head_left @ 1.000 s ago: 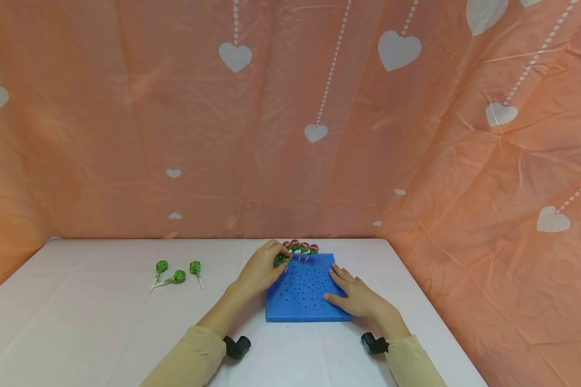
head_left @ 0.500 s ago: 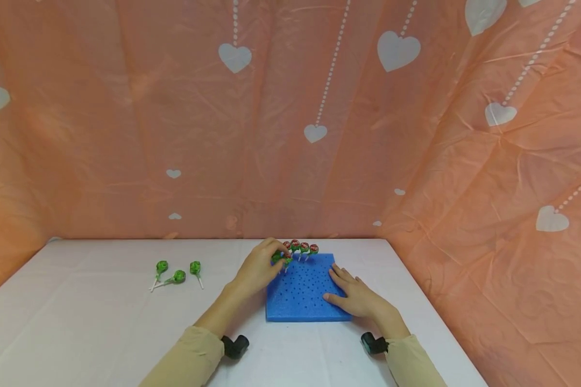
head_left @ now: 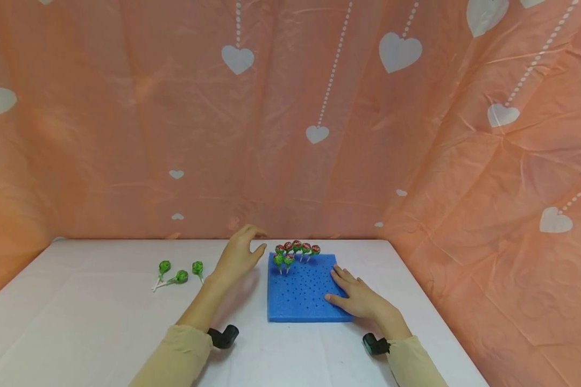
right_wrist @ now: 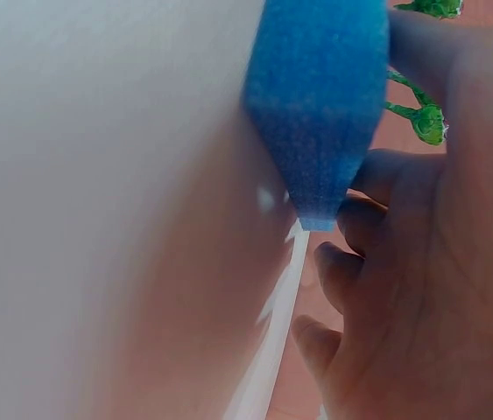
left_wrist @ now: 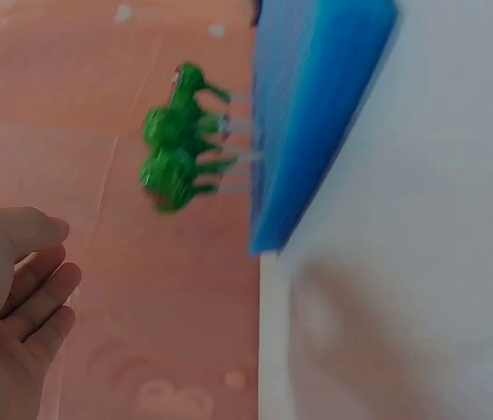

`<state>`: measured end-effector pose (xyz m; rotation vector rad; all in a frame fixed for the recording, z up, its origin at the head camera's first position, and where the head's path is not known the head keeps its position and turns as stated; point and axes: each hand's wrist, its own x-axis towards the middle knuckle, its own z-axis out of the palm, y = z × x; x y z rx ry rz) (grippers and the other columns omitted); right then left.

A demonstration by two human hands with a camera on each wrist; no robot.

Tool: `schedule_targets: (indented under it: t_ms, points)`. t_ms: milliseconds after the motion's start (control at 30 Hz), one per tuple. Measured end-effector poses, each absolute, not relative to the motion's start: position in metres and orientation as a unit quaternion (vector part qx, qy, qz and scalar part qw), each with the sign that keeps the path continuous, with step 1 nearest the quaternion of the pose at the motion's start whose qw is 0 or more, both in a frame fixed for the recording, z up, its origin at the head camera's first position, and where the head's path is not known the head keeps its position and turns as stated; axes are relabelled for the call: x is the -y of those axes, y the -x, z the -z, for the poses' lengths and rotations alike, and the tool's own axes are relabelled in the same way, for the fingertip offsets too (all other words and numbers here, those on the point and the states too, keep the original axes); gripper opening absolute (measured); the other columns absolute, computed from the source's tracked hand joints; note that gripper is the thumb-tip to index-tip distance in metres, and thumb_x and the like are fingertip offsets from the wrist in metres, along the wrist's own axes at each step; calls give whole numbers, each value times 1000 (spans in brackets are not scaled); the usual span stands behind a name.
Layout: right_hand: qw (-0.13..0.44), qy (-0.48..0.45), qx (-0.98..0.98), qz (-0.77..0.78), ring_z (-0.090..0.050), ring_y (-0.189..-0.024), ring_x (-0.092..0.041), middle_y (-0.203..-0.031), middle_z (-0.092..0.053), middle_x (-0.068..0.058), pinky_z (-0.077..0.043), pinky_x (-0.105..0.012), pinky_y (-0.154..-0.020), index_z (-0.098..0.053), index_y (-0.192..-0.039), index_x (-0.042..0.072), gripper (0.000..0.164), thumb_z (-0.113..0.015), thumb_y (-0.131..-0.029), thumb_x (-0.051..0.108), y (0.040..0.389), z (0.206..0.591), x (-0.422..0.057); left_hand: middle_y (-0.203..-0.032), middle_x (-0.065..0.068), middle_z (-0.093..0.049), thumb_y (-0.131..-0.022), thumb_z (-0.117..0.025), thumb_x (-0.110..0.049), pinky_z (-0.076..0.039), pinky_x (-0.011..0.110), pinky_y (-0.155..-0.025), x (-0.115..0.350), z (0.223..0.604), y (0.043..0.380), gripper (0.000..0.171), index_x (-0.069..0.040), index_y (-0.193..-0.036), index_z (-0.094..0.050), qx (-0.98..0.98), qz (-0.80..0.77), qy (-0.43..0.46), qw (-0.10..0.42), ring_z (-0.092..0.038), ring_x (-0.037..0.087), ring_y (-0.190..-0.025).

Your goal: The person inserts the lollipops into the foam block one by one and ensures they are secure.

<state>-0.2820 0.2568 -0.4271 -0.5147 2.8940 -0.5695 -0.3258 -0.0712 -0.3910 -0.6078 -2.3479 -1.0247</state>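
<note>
A blue foam board (head_left: 305, 295) dotted with small holes lies on the table. Several lollipops in green and red wrappers (head_left: 289, 260) stand upright by their sticks at its back left; in the left wrist view they form a cluster of green heads (left_wrist: 169, 171). My left hand (head_left: 237, 255) hovers left of the board, holding nothing, fingers loosely extended and apart from the lollipops. My right hand (head_left: 355, 295) rests with spread fingers on the board's right edge; the right wrist view shows its fingers (right_wrist: 377, 175) along the foam.
Three green-wrapped lollipops, among them one nearest the board (head_left: 197, 267), lie on the white table (head_left: 101, 333) to the left. An orange curtain with white hearts (head_left: 237, 59) hangs behind the table and along its right side.
My left hand has let go of a green lollipop, which now stands in the board, and has drawn back to the left. My right hand stays on the board.
</note>
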Motion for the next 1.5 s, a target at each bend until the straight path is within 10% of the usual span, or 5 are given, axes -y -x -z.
schedule_targets:
  t_ms: [700, 1500]
  points:
    - [69, 172, -964, 193, -13, -159, -39, -171, -21, -15, -13, -64, -124, -31, -162, 4, 82, -59, -102, 52, 285, 432, -259, -131, 22, -62, -100, -67, -13, -54, 58, -85, 173, 383, 318, 37, 0, -135, -62, 916, 347, 113, 169, -62, 41, -117]
    - [70, 172, -964, 190, -13, -159, -38, -171, -21, -15, -13, -64, -125, -31, -162, 5, 82, -59, -102, 52, 286, 430, -258, -113, 26, -69, -93, -69, -6, -52, 58, -90, 207, 406, 319, 26, 5, -117, -71, 945, 307, 106, 31, -66, 42, -106]
